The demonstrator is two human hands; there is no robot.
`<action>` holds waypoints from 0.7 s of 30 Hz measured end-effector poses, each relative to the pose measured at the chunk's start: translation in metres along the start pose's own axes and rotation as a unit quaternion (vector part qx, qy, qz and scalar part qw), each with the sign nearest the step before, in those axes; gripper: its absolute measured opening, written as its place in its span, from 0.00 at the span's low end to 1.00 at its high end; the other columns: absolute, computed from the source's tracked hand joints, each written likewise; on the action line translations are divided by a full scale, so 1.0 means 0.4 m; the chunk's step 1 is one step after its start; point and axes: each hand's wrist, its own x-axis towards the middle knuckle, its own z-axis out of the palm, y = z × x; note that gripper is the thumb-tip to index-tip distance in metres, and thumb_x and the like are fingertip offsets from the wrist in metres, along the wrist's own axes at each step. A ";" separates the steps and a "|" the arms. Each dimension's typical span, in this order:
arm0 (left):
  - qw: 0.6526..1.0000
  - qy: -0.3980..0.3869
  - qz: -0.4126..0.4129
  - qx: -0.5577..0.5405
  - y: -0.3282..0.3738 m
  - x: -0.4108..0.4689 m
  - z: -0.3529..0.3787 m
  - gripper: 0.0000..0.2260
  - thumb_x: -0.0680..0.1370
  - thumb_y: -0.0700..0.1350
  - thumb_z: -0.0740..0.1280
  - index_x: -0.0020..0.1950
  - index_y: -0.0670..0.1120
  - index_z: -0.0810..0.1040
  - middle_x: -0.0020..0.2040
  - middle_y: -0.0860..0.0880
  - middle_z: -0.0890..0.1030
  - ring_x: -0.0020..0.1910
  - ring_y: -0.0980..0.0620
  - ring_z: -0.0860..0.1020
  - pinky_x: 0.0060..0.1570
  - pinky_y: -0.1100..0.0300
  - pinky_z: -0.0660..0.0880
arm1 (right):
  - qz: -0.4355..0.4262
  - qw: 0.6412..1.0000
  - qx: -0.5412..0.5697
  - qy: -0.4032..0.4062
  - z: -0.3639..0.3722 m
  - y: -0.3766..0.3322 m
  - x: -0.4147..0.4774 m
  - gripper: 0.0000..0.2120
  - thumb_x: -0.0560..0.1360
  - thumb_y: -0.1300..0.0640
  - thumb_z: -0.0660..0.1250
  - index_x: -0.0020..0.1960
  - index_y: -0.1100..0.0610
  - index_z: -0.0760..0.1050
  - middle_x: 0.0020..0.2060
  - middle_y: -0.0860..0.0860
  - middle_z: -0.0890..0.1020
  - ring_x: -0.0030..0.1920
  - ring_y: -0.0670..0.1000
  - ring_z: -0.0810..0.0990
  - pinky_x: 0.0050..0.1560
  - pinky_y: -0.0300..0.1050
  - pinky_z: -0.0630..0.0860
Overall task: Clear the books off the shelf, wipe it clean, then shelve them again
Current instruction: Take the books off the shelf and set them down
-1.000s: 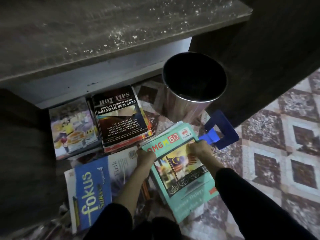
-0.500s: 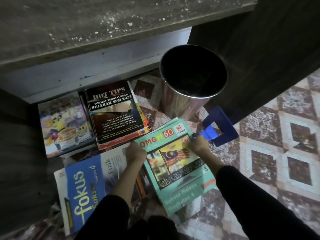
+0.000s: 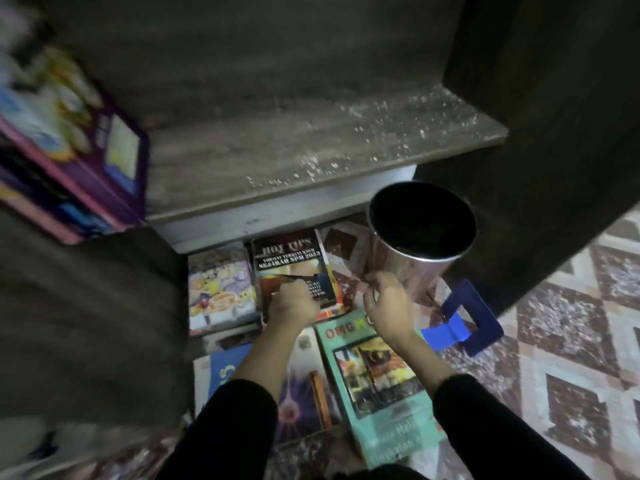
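Observation:
The dusty grey shelf board (image 3: 311, 143) holds no books on its visible stretch. On the floor below lie several books: a black Hot Tips book (image 3: 291, 261) on top of a small stack, a cartoon-cover book (image 3: 221, 289) to its left, a teal OMG book (image 3: 381, 403), and a blue Fokus book (image 3: 221, 370) beside a Fizik book (image 3: 304, 386). My left hand (image 3: 294, 303) is curled over the black book's near edge. My right hand (image 3: 388, 306) hovers over the teal book's top corner, fingers loosely apart, holding nothing.
A shiny metal bin (image 3: 422, 233) stands just right of the black book, close to my right hand. A blue plastic handle (image 3: 464, 323) lies on the patterned floor (image 3: 571, 375). A blurred purple and pink stack of books (image 3: 79, 150) sits at the upper left.
Both hands have let go of the teal book and moved up to the black book stack. The view has tilted up, so more of the shelf shows.

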 end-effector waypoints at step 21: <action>0.859 0.499 0.090 -0.066 -0.186 -0.371 -0.607 0.08 0.76 0.41 0.63 0.54 0.45 0.78 0.51 0.45 0.81 0.51 0.43 0.78 0.50 0.52 0.75 | -0.286 0.932 0.211 0.068 -0.157 -0.597 -0.049 0.08 0.78 0.63 0.62 0.56 0.63 0.75 0.50 0.55 0.79 0.52 0.53 0.77 0.54 0.46 0.73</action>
